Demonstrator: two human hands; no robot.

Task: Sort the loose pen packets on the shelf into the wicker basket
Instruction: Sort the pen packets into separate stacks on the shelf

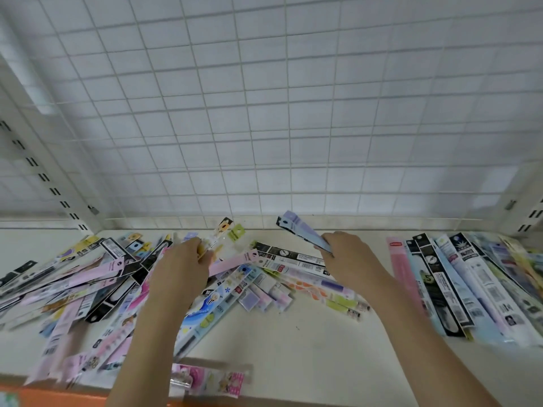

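Your left hand point(183, 264), left of centre in the frame, has its fingers curled round a clear packet with yellow and orange print point(219, 236), whose top stands up toward the back of the shelf point(293, 342). Your right hand point(346, 254), right of centre, pinches a lilac and blue packet point(299, 230) that slants up and to the left. The loose pile point(97, 283) sprawls over the left half of the frame and runs under your left forearm; a tidier row point(458, 286) lies at the right edge. No wicker basket shows here, so you will likely have to turn to find it.

To do this step well, lift both packets clear before you swing away, since the slippery sleeves overlap and a dragged one may pull its neighbours. Mind the pink packet point(211, 380) hanging at the shelf's front lip, lower centre; it looks ready to slide off.

The print on the packets is too small and blurred to read; only barcodes and a red logo patch are discernible.
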